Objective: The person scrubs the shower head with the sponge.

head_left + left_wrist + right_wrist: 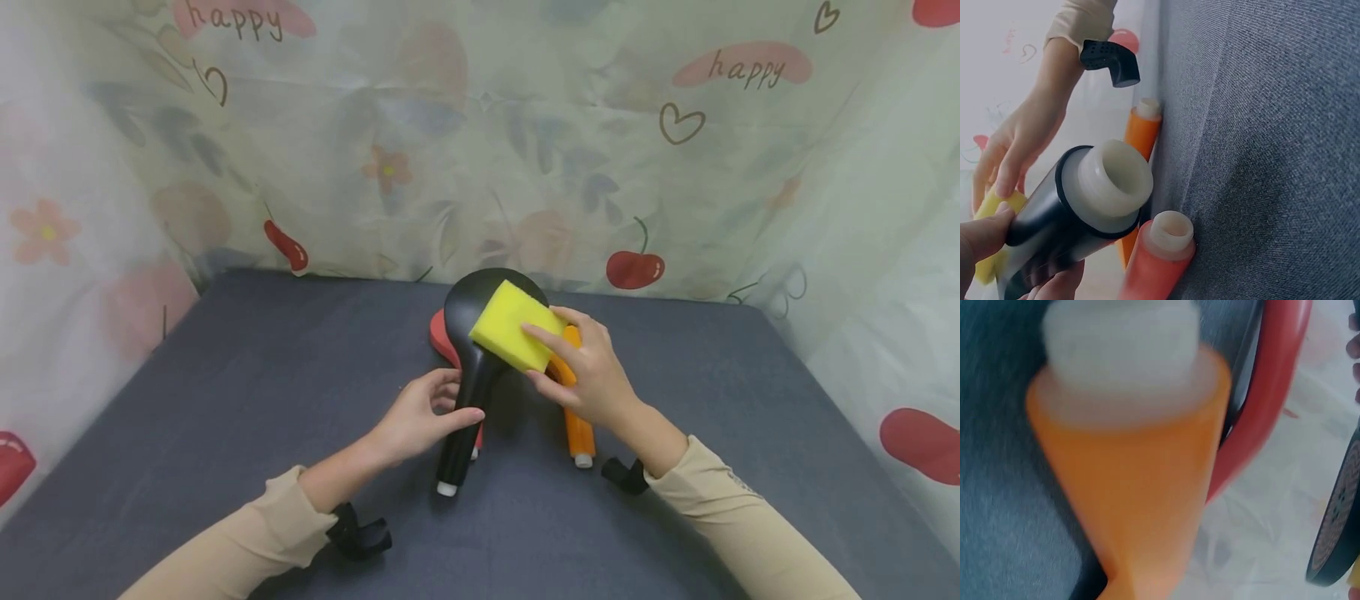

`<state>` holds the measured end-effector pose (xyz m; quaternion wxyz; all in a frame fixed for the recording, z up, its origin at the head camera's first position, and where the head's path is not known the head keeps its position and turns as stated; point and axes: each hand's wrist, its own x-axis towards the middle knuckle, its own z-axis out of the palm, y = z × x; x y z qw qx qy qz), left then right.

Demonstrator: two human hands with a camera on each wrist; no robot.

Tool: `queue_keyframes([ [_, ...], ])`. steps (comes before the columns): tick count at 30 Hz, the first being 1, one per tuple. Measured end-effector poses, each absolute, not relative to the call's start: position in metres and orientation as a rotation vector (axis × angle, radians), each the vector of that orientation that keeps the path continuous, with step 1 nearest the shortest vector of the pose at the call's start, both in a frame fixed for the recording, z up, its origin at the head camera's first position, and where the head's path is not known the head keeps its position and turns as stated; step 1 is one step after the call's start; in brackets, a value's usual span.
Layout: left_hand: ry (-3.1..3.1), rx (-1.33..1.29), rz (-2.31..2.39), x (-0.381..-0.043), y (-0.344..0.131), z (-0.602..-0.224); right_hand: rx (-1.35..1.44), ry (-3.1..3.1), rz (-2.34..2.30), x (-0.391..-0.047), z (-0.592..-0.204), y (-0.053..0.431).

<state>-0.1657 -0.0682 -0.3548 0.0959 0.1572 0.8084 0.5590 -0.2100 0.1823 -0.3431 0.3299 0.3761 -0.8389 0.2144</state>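
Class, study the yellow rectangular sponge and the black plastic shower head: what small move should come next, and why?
Probably wipe the yellow rectangular sponge across the black plastic shower head: the right hand pinches the sponge on or just over the shower head's rounded back, while the left hand grips its handle.

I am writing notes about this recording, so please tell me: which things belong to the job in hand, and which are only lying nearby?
In the job, it seems:
black shower head, held by the left hand
yellow sponge, held by the right hand

Lying nearby, held by neither hand:
red shower head
orange shower head
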Motion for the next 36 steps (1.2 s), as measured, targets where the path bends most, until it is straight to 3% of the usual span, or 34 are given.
queue_keyframes([
  [10, 2.436, 0.482, 1.631, -0.164, -0.068, -0.356, 0.671, -2.287, 0.734, -0.225, -0.337, 0.195],
  [18, 2.491, 0.503, 1.579, -0.162, -0.065, -0.355, 0.838, -2.206, 0.664, -0.221, -0.333, 0.189],
  [28, 2.535, 0.505, 1.559, -0.163, -0.066, -0.355, 0.593, -2.237, 0.799, -0.232, -0.326, 0.196],
  [36, 2.557, 0.479, 1.592, -0.164, -0.067, -0.358, 0.773, -2.167, 0.720, -0.227, -0.322, 0.186],
])
